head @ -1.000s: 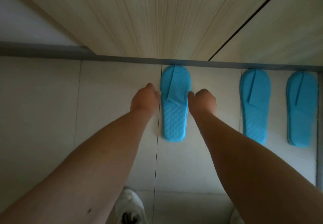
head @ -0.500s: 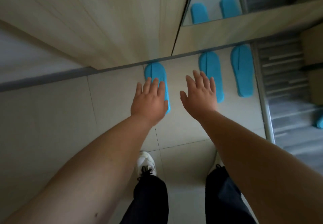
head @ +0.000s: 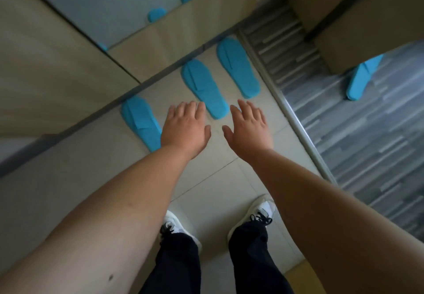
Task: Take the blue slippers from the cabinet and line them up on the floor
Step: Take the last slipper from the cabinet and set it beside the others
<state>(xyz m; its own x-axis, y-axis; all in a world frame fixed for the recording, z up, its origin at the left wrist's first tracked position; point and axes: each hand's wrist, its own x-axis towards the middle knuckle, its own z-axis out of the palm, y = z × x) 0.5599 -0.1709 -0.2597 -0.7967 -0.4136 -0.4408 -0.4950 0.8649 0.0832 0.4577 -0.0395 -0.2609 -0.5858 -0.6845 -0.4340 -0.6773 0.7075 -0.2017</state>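
Note:
Three blue slippers lie flat on the pale tiled floor, toes against the cabinet's base: a left slipper (head: 140, 121), a middle slipper (head: 203, 87) and a right slipper (head: 238, 66). My left hand (head: 184, 131) hovers open, palm down, above the floor and covers the heel of the left slipper. My right hand (head: 249, 128) is open too, fingers spread, just below the middle slipper's heel. Neither hand holds anything. Another blue slipper (head: 361, 78) lies on the grey striped floor at the right, half under a wooden panel.
A wooden cabinet front (head: 52, 69) with a mirrored door (head: 110, 9) reflects slippers. A metal threshold strip (head: 298, 128) divides tile from grey striped flooring (head: 367, 144). My white sneakers (head: 174, 225) and dark trousers are below.
Both hands let go of the left slipper, opened and lifted away from the floor. My view rose and swung right, bringing the grey flooring and a fourth slipper into sight.

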